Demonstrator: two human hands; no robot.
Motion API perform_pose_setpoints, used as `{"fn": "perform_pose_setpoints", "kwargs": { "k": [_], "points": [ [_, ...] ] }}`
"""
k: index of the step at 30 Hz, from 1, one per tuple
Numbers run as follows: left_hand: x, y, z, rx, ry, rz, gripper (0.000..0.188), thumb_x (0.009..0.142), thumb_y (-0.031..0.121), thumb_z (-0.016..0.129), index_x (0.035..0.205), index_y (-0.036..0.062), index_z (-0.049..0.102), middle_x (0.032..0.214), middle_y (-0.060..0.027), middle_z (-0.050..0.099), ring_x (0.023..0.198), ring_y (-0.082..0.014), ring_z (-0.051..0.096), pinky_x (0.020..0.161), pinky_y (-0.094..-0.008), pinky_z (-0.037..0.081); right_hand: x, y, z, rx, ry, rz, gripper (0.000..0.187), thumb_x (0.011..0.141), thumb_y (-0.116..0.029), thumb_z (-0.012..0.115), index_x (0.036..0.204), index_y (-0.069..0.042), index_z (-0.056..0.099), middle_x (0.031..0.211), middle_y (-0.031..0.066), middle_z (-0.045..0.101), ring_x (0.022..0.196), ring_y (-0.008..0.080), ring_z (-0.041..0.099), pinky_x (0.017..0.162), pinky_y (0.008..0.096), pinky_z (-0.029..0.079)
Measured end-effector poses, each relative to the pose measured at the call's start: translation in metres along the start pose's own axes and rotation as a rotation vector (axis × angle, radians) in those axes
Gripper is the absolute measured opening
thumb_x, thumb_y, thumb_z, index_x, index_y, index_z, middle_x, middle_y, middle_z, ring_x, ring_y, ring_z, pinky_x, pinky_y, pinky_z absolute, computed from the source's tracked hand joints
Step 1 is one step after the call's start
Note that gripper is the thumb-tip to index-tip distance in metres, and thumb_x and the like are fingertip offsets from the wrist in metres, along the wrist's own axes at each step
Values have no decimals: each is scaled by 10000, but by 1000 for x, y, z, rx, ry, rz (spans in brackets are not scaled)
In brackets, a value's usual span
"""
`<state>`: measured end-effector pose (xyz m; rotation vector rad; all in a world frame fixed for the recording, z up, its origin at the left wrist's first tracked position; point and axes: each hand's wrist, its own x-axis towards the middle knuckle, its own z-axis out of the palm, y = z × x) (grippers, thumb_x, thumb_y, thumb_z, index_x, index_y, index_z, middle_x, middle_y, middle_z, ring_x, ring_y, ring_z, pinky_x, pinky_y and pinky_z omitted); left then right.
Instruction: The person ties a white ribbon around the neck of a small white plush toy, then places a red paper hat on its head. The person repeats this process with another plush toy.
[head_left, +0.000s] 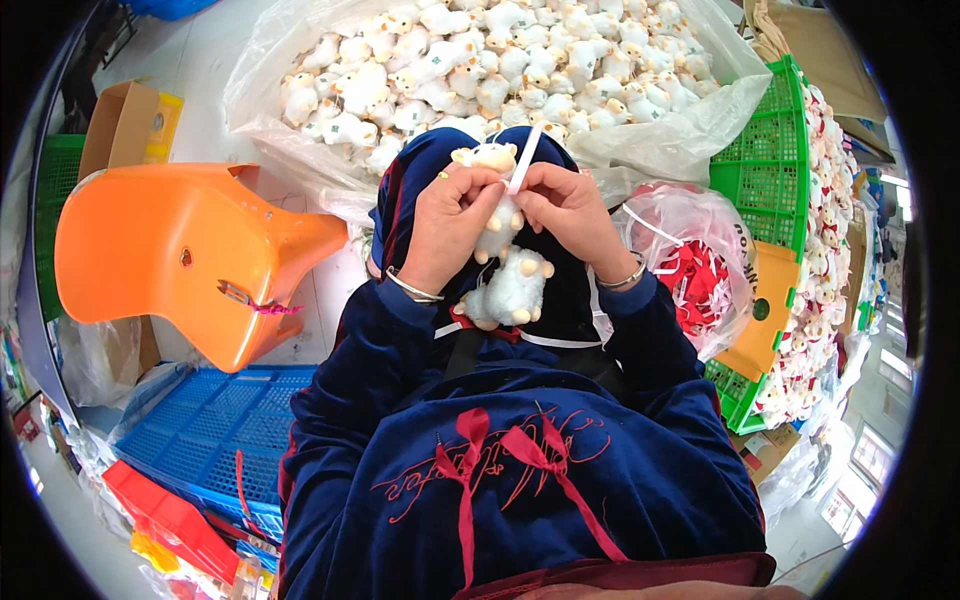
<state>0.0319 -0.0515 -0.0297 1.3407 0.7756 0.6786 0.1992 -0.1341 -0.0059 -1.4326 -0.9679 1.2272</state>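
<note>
In front of my lap I hold a small white plush toy animal with a cream face, upright between my two hands. My left hand is closed, its thumb and fingers pinched at the toy's neck. My right hand is closed in a pinch on a white ribbon at the neck, and one end of it sticks up past the toy's head. The exact fingertip contact is partly hidden. Another white plush toy lies on my lap just below, beside a strip of white ribbon.
Beyond my knees a big clear plastic bag is heaped with similar toys. At right are a bag of red and white ribbon pieces and a green crate beside more toys. An orange chair with snips and a blue crate stand left.
</note>
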Motion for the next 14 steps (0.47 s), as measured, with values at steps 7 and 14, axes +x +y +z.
{"fn": "perform_pose_setpoints", "kwargs": {
  "k": [7, 14],
  "points": [
    [1, 0, 1, -4, 17, 10, 107, 940, 71, 700, 1005, -10, 723, 844, 12, 606, 700, -38, 549, 626, -205, 442, 4, -18, -1, -223, -29, 34, 214, 993, -215, 633, 900, -28, 679, 791, -38, 605, 681, 25, 515, 567, 211, 403],
    [1, -3, -1, -44, -1, -69, 138, 936, 84, 711, 1045, 1, 724, 867, -3, 624, 704, -42, 555, 631, -202, 449, -4, -20, 10, -377, 69, 51, 232, 890, -213, 766, 945, -15, 657, 721, -17, 607, 645, 62, 508, 577, 245, 439]
  ]
}}
